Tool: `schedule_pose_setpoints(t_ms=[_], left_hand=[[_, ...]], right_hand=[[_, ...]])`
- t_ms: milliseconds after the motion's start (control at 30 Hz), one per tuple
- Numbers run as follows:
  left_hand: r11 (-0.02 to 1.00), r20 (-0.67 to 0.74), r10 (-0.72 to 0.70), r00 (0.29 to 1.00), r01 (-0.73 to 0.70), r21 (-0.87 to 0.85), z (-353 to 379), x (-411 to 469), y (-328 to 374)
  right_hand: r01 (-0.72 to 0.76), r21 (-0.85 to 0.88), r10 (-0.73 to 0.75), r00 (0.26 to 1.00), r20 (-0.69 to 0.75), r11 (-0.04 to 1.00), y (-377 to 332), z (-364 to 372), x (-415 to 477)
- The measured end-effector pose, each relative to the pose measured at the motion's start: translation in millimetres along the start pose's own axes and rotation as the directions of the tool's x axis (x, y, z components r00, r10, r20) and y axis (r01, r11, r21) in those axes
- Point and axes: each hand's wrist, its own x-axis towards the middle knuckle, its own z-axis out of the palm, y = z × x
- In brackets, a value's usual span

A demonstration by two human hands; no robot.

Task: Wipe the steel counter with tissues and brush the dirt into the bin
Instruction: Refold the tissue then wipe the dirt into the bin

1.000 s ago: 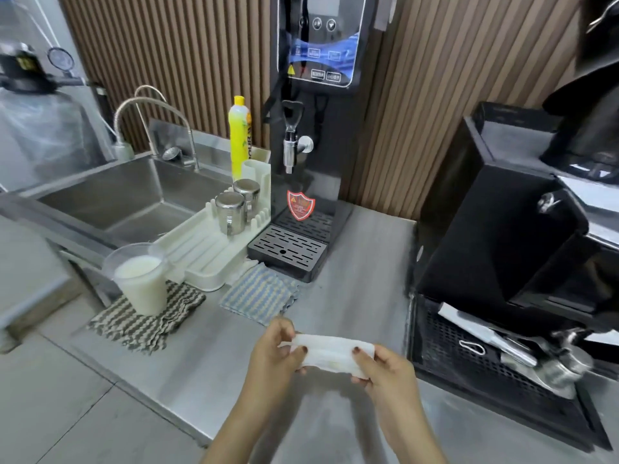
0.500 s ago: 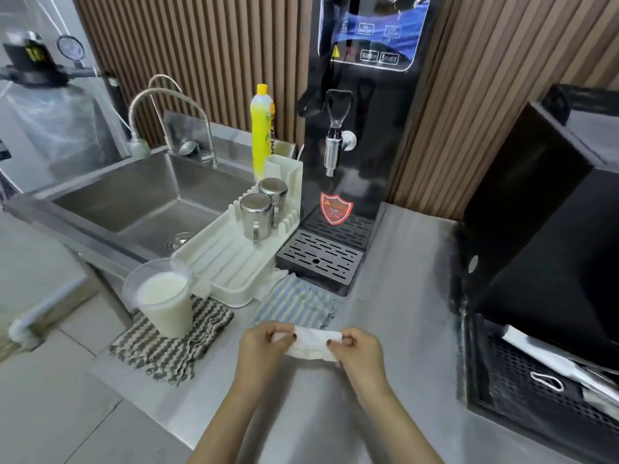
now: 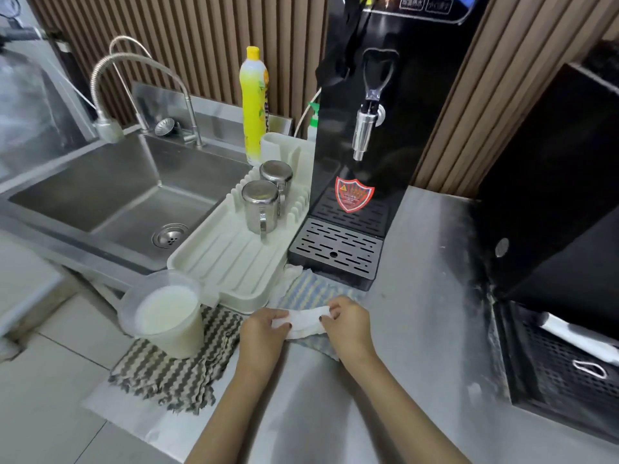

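A folded white tissue (image 3: 305,322) is held between both hands, just above the steel counter (image 3: 425,296). My left hand (image 3: 263,339) pinches its left end and my right hand (image 3: 348,326) pinches its right end. The tissue hovers over the near edge of a blue striped cloth (image 3: 313,291). Pale dusty streaks lie on the counter along the foot of the black coffee machine (image 3: 549,209). No bin is in view.
A black water boiler (image 3: 368,128) with its drip tray (image 3: 335,252) stands behind my hands. Left of it a white drying rack (image 3: 231,259) holds two steel cups; a cup of milk (image 3: 167,316) sits on a grey zigzag cloth (image 3: 170,373). The sink (image 3: 110,195) lies far left.
My hands have come closer together, folding the tissue shorter, and moved forward over the blue striped cloth. My view has shifted left and down.
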Motion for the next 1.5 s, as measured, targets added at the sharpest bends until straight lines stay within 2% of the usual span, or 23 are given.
schedule_pose_setpoints(t_ms=[267, 333, 367, 433, 500, 567, 700, 833, 1000, 1367, 1500], left_hand=[[0.997, 0.019, -0.025, 0.999, 0.026, -0.069, -4.8, 4.7, -4.4], [0.997, 0.02, -0.034, 0.999, 0.035, -0.067, -4.4, 6.3, -3.8], [0.997, 0.021, -0.038, 0.999, 0.039, -0.064, -4.0, 6.8, -3.7], [0.998, 0.031, -0.039, 0.999, 0.04, -0.046, -3.2, 7.2, -3.9], [0.999, 0.039, -0.028, 0.999, 0.028, -0.022, -2.8, 7.8, -5.3], [1.0, 0.036, -0.023, 0.999, 0.023, -0.015, -3.7, 8.3, -7.2], [1.0, 0.023, -0.014, 1.0, 0.014, -0.005, -5.9, 8.4, -8.6], [1.0, 0.02, -0.012, 1.0, 0.013, -0.023, -5.8, 8.1, -8.9], [1.0, 0.026, -0.008, 1.0, 0.009, -0.028, -6.8, 8.0, -10.6], [1.0, 0.006, -0.007, 1.0, 0.008, -0.016, -5.7, 6.4, -9.3], [1.0, 0.009, -0.008, 1.0, 0.008, -0.023, -5.8, 6.4, -9.6]], right_hand=[[-0.03, 0.025, 0.031, 0.999, -0.021, 0.999, 3.1, 1.9, -0.9], [0.006, -0.065, -0.009, 0.999, -0.038, 0.998, 3.8, 2.2, -1.7], [0.064, -0.181, -0.074, 0.996, -0.052, 0.981, 3.1, 2.4, -2.7], [0.28, -0.396, -0.322, 0.946, -0.043, 0.874, 1.8, 4.2, -5.9], [0.46, -0.477, -0.512, 0.859, 0.025, 0.749, 1.9, 9.2, -11.5], [0.544, -0.52, -0.581, 0.807, 0.108, 0.659, 4.1, 18.3, -17.5], [0.586, -0.532, -0.531, 0.802, 0.274, 0.611, 14.9, 35.5, -28.0], [0.548, -0.548, -0.43, 0.836, 0.341, 0.632, 12.7, 30.9, -30.5], [0.536, -0.558, -0.415, 0.844, 0.341, 0.633, 15.8, 30.7, -30.1], [0.387, -0.594, -0.309, 0.922, 0.234, 0.706, 24.3, 30.2, -36.5], [0.393, -0.602, -0.3, 0.92, 0.253, 0.696, 20.8, 29.7, -38.6]])
